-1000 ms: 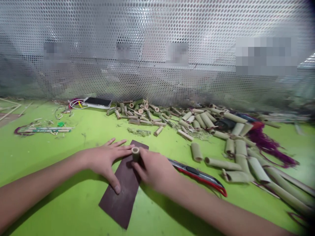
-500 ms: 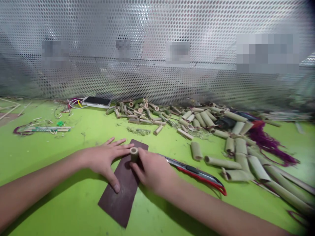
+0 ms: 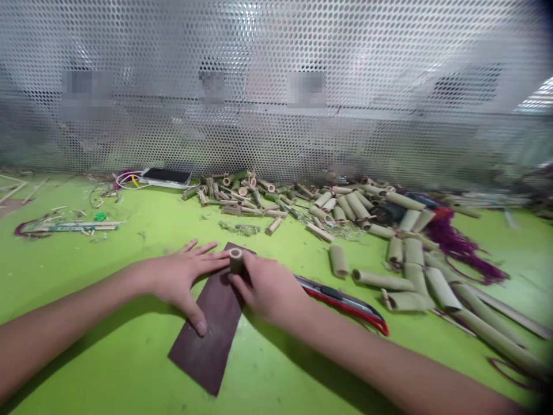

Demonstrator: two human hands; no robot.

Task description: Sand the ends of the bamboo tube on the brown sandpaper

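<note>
While the green table (image 3: 64,323) carries a loose strip of thin sticks and purple thread (image 3: 69,227) at about 10 o'clock from the hands, a phone (image 3: 166,176) with a white cable (image 3: 127,180) lies at 11 o'clock before the perforated metal screen (image 3: 276,132), and a heap of small bamboo pieces (image 3: 242,196) spreads across 12 o'clock, the hands meet near the middle. The left hand (image 3: 184,279) lies flat and open, fingers spread, holding nothing and pressing a dark strip of sandpaper (image 3: 207,340) to the table; if that pressure eased, the sheet could skate on the smooth surface. Just to its right, a short bamboo tube (image 3: 235,260) stands upright near the sheet's far end, pinched in the closed fingers of the right hand (image 3: 270,291). Its lower end is hidden, so I cannot tell whether it touches the grit. A tilt in that pinch could bring its rim down unevenly, and a slip could send it rolling. At 3 o'clock a red utility knife (image 3: 341,302) lies just beside the right hand, where a wide swing could knock it; its blade is hard to make out. Farther right, long bamboo pieces (image 3: 410,282) and purple fibres (image 3: 458,245) sprawl around 2 o'clock.
</note>
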